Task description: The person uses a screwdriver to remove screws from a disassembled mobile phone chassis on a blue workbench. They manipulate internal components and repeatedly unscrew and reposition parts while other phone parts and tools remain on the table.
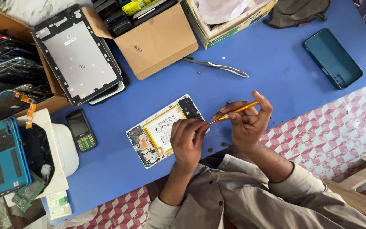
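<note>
So we've got the opened tablet lying face down a bit left of the frame's middle, on the blue table, back cover off, with the battery and boards showing. Our left hand sits right on its right edge, fingers curled in and pinching near the tip of the screwdriver; whether there's a tiny screw between them we can't tell. Our right hand is just right of that, fingers wrapped around the orange screwdriver, which tilts down to the left toward the tablet's edge.

Stuff around it: a small dark keypad phone lies to the left of the tablet, close but not touching. Upper left there's a grey tablet frame leaning over a stack of other panels, with a cardboard box of old phones just right of it. A pair of metal tweezers lies above the tablet, well clear of the hands. A teal phone case sits at upper right, far from everything. At the left edge we see a blue phone back resting on a white block with loose green boards under it. Another box with white paper sits at top centre. Nothing lies between the hands and the tablet.
</note>
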